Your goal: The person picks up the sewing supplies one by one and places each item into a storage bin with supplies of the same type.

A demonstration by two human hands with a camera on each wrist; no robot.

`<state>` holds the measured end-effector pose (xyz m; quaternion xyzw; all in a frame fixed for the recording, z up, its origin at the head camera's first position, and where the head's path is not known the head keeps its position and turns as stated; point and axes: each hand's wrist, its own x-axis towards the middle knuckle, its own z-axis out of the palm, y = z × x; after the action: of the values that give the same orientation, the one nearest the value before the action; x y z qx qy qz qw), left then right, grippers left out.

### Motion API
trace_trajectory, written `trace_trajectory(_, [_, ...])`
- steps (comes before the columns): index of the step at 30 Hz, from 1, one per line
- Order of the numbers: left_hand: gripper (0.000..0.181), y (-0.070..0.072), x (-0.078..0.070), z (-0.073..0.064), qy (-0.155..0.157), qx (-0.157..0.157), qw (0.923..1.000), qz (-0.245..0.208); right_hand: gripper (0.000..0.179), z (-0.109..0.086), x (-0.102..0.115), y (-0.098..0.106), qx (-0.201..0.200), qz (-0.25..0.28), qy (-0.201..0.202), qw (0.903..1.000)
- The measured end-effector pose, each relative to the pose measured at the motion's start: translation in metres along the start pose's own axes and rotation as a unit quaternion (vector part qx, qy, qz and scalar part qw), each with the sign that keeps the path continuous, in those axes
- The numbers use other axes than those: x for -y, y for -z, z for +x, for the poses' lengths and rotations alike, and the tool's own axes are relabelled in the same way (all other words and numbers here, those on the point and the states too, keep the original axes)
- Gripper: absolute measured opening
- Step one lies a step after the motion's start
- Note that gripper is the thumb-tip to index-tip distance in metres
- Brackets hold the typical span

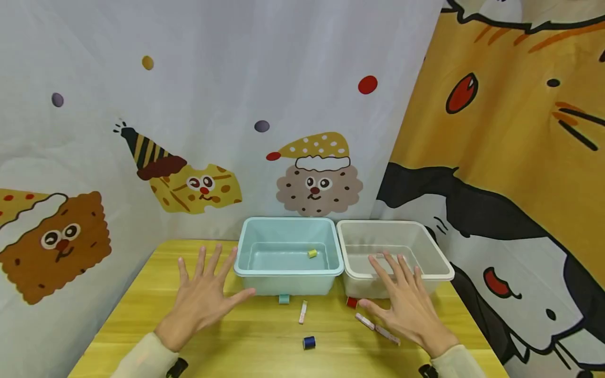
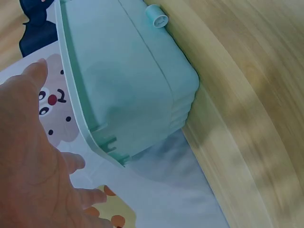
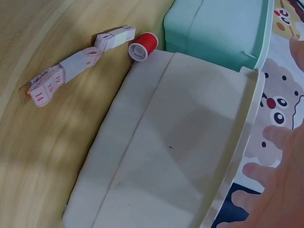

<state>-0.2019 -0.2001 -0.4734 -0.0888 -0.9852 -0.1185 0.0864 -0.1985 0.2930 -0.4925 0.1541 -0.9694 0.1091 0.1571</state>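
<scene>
The upper frame is being filled by a white printed cloth [image 1: 208, 79], and its right side is being taken up by an orange, black and white cartoon cloth [image 1: 501, 131]. Across the lower frame a yellow wooden table [image 1: 264, 341] is being shown. At its far edge, in the centre of the frame, a light blue bin [image 1: 288, 286] is being seen; just beside it, right of centre, a white bin [image 1: 357, 286] is being seen.

At lower left the left hand [image 1: 203, 299] is being held up, fingers spread and released, nothing being grasped. At lower right the right hand [image 1: 406, 310] is likewise being held up near the white bin, its fingers being parted and nothing being gripped.

Below that hand's thumb two folded pink strips [image 1: 365, 321] are being seen end to end; a third strip [image 1: 303, 312] is lying at lower centre. Inside the white bin a small pale thing [image 1: 380, 255] is being partly hidden by the right fingertips; its kind cannot be told.

A yellow spool [image 1: 312, 253] is being held inside the blue bin. A teal spool [image 1: 283, 299] is lying before that bin, a red spool [image 1: 352, 303] before the white one, and a navy spool [image 1: 309, 343] at bottom centre.
</scene>
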Motion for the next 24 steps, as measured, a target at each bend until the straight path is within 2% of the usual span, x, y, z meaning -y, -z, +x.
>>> trace_trajectory(11, [0.109, 0.0, 0.002, 0.009, 0.003, -0.01, 0.9999, -0.003, 0.1, -0.001, 0.0, 0.002, -0.043, -0.008, 0.036, 0.9984])
trace_trajectory(24, [0.104, -0.008, -0.002, 0.016, -0.001, -0.013, 0.9997, -0.022, 0.09, -0.017, 0.001, -0.001, -0.076, -0.015, 0.064, 0.9949])
